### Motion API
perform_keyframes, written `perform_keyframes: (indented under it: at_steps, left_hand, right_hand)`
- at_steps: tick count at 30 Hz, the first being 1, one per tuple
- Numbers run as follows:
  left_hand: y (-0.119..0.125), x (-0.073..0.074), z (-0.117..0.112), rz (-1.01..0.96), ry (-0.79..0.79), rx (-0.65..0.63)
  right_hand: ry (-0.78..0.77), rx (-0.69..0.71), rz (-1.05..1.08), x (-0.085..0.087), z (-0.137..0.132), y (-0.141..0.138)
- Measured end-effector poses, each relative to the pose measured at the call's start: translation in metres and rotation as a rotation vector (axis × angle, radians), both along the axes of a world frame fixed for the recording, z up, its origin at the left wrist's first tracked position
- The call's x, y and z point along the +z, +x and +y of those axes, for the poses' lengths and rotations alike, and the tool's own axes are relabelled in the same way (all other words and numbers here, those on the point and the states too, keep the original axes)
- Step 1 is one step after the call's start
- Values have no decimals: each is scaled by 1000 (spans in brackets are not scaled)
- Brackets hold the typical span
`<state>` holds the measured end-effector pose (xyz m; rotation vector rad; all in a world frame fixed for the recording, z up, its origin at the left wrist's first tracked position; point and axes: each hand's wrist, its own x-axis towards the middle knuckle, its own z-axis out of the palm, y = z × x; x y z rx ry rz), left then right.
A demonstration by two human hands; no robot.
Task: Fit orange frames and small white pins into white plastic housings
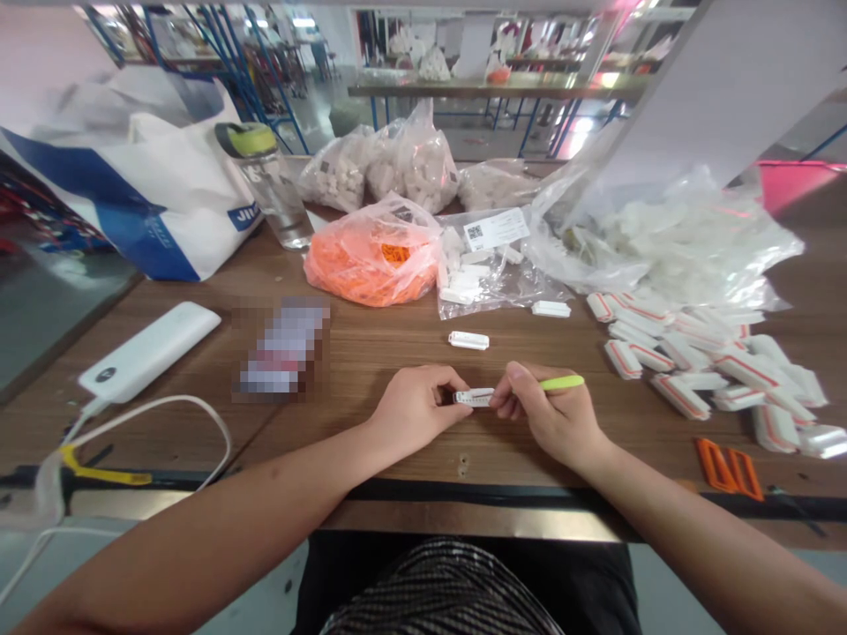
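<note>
My left hand (418, 401) pinches one end of a small white plastic case (473, 398) with a row of dark marks along it, just above the table. From the other side my right hand (546, 407) closes round a slim tool with a yellow-green handle (561, 383). My right fingertips meet the case's right end and hide the tool's tip. A similar white case (468, 340) lies just beyond my hands, and another white piece (550, 309) sits farther back.
At right are a pile of white cases with orange stripes (688, 348) and orange frames (728, 467). Behind stand a bag of orange parts (374, 256), bags of white parts (410, 168) and a water bottle (274, 194). A power bank (149, 353) and a blurred-out phone (284, 348) lie left.
</note>
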<state>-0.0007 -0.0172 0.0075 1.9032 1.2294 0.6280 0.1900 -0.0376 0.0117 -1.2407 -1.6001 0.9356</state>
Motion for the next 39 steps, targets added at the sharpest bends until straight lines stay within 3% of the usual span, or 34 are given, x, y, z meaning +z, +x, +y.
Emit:
perform_keyframes:
  at_steps: [20, 26, 33, 39]
  left_hand:
    - [0, 0, 1, 0, 6, -12]
    - [-1, -3, 0, -5, 16, 1]
    - [-1, -1, 0, -1, 6, 1]
    - [0, 1, 0, -12, -10, 0]
  right_hand:
    - [-81, -8, 11, -9, 8, 1]
    - [151, 79, -203, -3, 2, 3]
    - [68, -6, -22, -3, 1, 3]
    - [52, -1, -17, -6, 3, 1]
